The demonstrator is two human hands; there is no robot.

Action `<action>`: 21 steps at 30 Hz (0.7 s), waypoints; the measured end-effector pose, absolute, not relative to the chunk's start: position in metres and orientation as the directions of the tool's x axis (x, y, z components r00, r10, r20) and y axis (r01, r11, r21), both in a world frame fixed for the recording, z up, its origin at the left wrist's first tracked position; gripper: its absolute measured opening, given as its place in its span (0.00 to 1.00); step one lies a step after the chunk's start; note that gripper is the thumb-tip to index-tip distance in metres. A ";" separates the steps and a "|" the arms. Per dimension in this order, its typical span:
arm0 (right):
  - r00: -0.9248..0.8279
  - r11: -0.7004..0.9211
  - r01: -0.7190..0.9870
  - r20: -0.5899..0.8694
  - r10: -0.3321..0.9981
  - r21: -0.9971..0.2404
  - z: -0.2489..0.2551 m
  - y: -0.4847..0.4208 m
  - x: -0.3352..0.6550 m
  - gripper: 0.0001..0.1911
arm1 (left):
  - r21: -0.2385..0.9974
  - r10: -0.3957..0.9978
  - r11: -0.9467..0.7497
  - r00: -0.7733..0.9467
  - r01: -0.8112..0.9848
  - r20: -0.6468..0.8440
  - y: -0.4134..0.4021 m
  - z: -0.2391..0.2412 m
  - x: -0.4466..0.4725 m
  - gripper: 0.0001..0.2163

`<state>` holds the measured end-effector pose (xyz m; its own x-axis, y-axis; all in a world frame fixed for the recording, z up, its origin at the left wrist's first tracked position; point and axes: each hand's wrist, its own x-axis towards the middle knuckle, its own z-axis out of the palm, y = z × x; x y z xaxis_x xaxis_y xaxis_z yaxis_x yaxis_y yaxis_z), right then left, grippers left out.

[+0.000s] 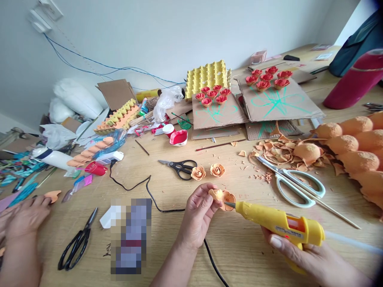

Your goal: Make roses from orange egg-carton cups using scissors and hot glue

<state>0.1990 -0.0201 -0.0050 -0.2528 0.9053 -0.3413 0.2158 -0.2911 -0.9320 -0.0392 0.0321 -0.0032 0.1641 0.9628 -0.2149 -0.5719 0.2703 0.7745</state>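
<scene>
Cluttered wooden table (239, 247): left hand (197, 215) pinches orange cardboard rose (228, 198), right hand (302, 253) clenched round yellow plastic glue gun (278, 224), nozzle (229, 204) beside fingertips (211, 201), so burn risk.

Nothing here can actually be read from where I stand. The yellow glue gun (278, 223), near right, has a small sticker (285, 230) on its side, but the print is too fine to make out. The flat block (131, 235) lying near centre is blurred over (whatever it bears is lost). At the far right a pale card (323, 56) shows marks too small to tell.
</scene>
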 end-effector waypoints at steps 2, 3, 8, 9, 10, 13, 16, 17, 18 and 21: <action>-0.356 -0.327 0.204 -0.381 0.853 -0.923 -0.008 -0.019 0.203 0.24 | 0.769 0.964 0.265 0.153 -0.582 -0.217 0.033 -0.004 -0.040 0.12; -0.380 -0.337 0.183 -0.383 0.842 -0.923 -0.008 -0.018 0.204 0.23 | 0.768 0.965 0.262 0.147 -0.584 -0.217 0.033 -0.004 -0.040 0.12; -0.376 -0.340 -0.203 -0.248 0.893 -0.918 -0.003 -0.007 0.196 0.25 | 0.762 0.979 0.198 0.085 -0.617 -0.186 0.035 -0.004 -0.042 0.13; -0.377 -0.352 -0.298 -0.229 0.898 -0.887 -0.002 -0.004 0.194 0.25 | 0.755 0.983 0.177 0.070 -0.631 -0.172 0.036 -0.003 -0.043 0.13; -0.370 -0.364 -0.382 -0.220 0.903 -0.850 0.000 -0.001 0.192 0.25 | 0.749 0.986 0.154 0.053 -0.645 -0.158 0.037 -0.002 -0.044 0.13; -0.289 -0.369 -0.529 -0.246 0.925 -0.764 0.007 0.009 0.193 0.20 | 0.724 0.990 0.102 0.000 -0.683 -0.139 0.041 0.002 -0.048 0.12; -0.210 -0.379 -0.548 -0.316 0.925 -0.745 0.012 0.016 0.198 0.17 | 0.702 0.986 0.077 -0.052 -0.708 -0.161 0.043 0.004 -0.051 0.13; -0.195 -0.388 -0.530 -0.338 0.921 -0.754 0.013 0.017 0.201 0.15 | 0.702 0.983 0.075 -0.066 -0.708 -0.172 0.044 0.005 -0.052 0.13; -0.187 -0.399 -0.507 -0.355 0.916 -0.764 0.012 0.018 0.204 0.14 | 0.706 0.980 0.074 -0.078 -0.704 -0.181 0.044 0.005 -0.052 0.14; -0.172 -0.425 -0.467 -0.392 0.904 -0.775 0.006 0.020 0.213 0.12 | 0.720 0.977 0.081 -0.087 -0.690 -0.193 0.044 0.003 -0.052 0.15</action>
